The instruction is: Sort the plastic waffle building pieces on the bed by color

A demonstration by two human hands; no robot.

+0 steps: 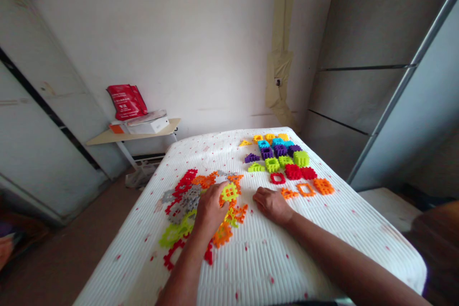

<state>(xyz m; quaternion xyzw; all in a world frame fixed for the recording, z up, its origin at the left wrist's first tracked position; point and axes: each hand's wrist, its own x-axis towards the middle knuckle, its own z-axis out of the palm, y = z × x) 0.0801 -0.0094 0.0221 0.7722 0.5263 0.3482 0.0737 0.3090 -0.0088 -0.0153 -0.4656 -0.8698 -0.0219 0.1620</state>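
Note:
My left hand [211, 206] is over a mixed heap of plastic interlocking building tiles, its fingers closed on a lime-green window-patterned tile [229, 192]. Around it in the heap lie red tiles [185, 182], grey tiles [190, 199], lime-green tiles [175, 233] and orange tiles [223, 234]. My right hand [269, 203] rests on the bed cover to the right of the heap, fingers curled in. Whatever it may hold is hidden. Just beyond it lie a flat orange triangular piece [289, 193] and an orange square frame [305, 190].
Sorted by colour at the right stand orange [323, 186], red [293, 172], lime-green [301, 158], purple [280, 150], blue [278, 142] and yellow stacks [269, 137]. A small table [172, 126] with a red bag [125, 101] stands back left. A grey cabinet [353, 76] is at right.

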